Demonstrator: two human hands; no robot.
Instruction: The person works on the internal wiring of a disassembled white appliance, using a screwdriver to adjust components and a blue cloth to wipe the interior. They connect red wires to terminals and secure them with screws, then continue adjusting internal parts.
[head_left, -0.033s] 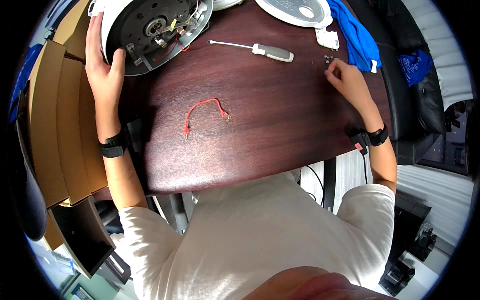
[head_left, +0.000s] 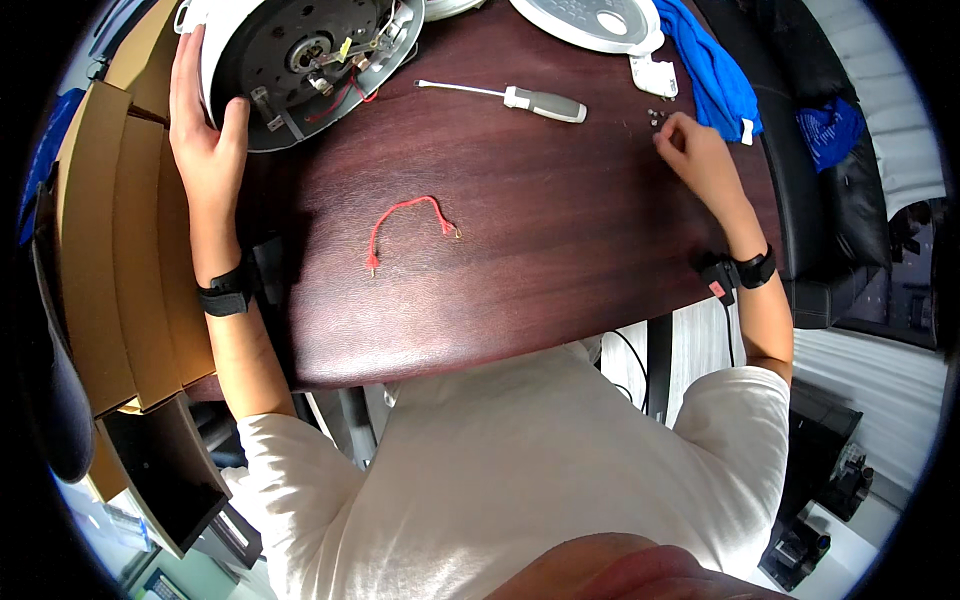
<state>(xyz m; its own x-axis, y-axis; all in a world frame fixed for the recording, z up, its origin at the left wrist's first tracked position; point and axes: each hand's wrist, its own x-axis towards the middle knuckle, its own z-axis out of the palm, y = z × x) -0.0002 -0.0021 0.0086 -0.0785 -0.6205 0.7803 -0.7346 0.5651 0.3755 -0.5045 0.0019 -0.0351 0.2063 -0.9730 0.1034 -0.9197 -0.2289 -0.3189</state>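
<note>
My left hand [head_left: 205, 135] grips the rim of a round white appliance [head_left: 300, 60] turned upside down at the table's far left, its dark base open with wires and metal parts showing. My right hand [head_left: 695, 150] rests at the far right of the table, fingertips bunched over a few small dark screws [head_left: 657, 118]. I cannot tell whether it holds one. A screwdriver [head_left: 520, 97] with a grey handle lies between the hands, touched by neither. A short red wire [head_left: 410, 225] lies curled mid-table.
The dark wooden table [head_left: 520, 270] carries a white round lid [head_left: 590, 20] and a small white part [head_left: 655, 75] at the far edge, beside a blue cloth [head_left: 715, 70]. Cardboard boxes [head_left: 100, 250] stand left. A black chair [head_left: 850, 200] is at the right.
</note>
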